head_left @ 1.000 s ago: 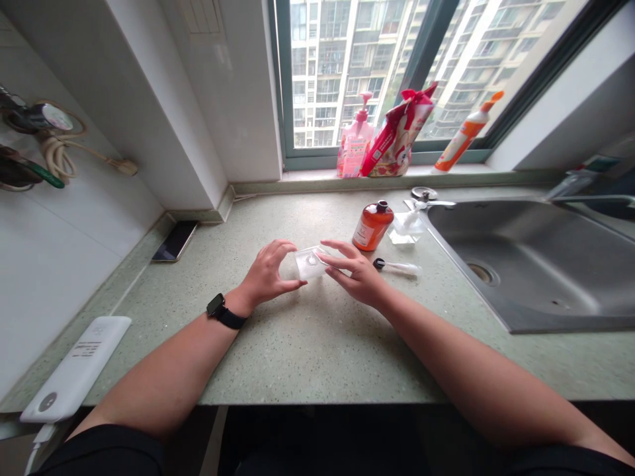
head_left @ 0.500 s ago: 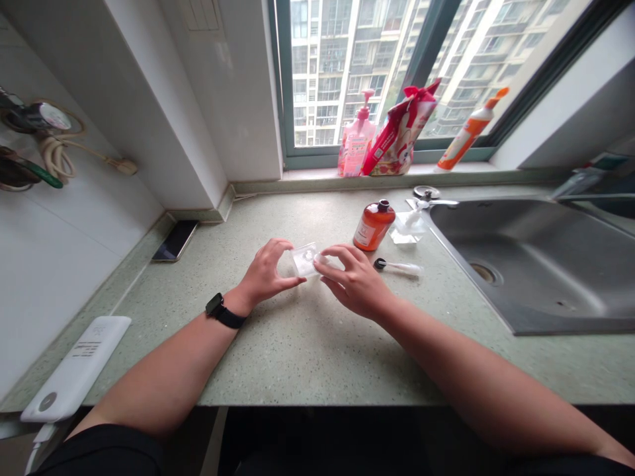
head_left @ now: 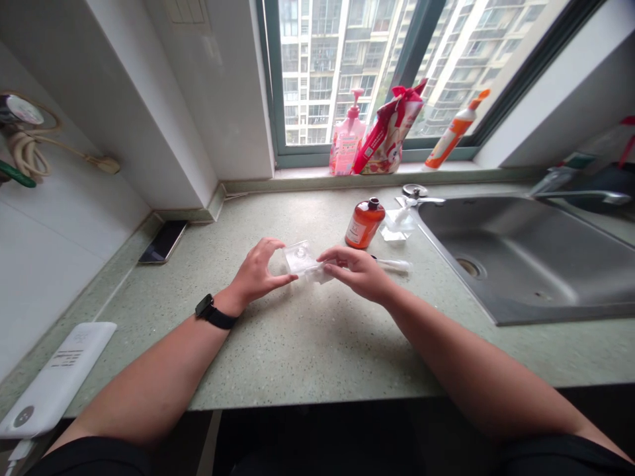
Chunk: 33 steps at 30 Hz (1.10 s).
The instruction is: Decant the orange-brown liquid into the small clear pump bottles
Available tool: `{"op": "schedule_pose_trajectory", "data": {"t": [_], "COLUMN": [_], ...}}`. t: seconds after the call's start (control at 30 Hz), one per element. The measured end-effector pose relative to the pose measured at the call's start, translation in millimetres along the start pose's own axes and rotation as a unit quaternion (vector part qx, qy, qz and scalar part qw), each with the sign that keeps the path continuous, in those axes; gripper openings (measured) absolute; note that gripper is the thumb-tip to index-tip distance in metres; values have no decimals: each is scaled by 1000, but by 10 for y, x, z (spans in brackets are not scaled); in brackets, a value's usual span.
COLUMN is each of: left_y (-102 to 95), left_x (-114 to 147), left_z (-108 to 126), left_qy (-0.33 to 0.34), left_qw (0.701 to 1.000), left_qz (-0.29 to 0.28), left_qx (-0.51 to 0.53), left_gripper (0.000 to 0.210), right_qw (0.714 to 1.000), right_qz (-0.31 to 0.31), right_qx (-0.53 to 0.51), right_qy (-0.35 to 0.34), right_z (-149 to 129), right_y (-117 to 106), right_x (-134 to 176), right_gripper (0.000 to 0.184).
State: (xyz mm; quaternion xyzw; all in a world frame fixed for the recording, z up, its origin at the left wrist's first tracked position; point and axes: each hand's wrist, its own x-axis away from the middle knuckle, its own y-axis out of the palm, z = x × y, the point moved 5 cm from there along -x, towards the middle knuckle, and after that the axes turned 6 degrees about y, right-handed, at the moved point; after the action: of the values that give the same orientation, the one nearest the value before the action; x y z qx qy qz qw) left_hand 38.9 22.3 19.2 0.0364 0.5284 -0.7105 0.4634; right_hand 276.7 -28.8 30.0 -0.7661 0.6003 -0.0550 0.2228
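Observation:
My left hand (head_left: 258, 268) grips a clear, square-sided plastic bottle (head_left: 299, 256) between thumb and fingers. A round opening shows on the bottle's face, which is turned up toward me. My right hand (head_left: 354, 270) is closed in a pinch on a small see-through plastic piece (head_left: 315, 272) by the bottle's right edge; its exact shape is blurred. Beyond the right hand stands an uncapped orange-brown bottle (head_left: 364, 226) with a pale label. Nearby lies a pale tube-like piece (head_left: 395, 266), its dark end partly behind my right hand.
A white pump top (head_left: 407, 210) is by the metal sink (head_left: 496, 311). A phone (head_left: 163, 242) lies back left, and a white power bank (head_left: 59, 377) front left. The sill holds a pink pump bottle (head_left: 346, 145), a red bag (head_left: 389, 135) and an orange-white bottle (head_left: 454, 137).
My right hand has come slightly away from the bottle's opening, down and to its right, with the clear piece. My left hand keeps its grip. The whole view has shifted a little.

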Motion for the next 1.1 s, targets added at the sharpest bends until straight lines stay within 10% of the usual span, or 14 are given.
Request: {"op": "schedule_pose_trajectory", "data": {"t": [0.2, 0.33, 0.77, 1.1], "left_y": [-7, -12, 9, 29], "left_x": [-6, -9, -5, -15], "left_z": [7, 13, -70, -116], "left_qy": [-1, -5, -23, -42], "left_qw": [1000, 1000, 999, 998], "left_qz": [-1, -7, -29, -42], "left_qx": [0, -2, -7, -2], "left_gripper": [61, 59, 61, 66], "right_qw": [990, 964, 920, 865], "right_qz": [-109, -36, 50, -118], "right_qx": [29, 259, 332, 343], "right_qy": [90, 49, 203, 346], "right_z": [143, 111, 125, 694], "right_y": [192, 131, -1267, -1624], "right_x": [17, 35, 130, 294], "right_gripper": [12, 5, 35, 41]}}
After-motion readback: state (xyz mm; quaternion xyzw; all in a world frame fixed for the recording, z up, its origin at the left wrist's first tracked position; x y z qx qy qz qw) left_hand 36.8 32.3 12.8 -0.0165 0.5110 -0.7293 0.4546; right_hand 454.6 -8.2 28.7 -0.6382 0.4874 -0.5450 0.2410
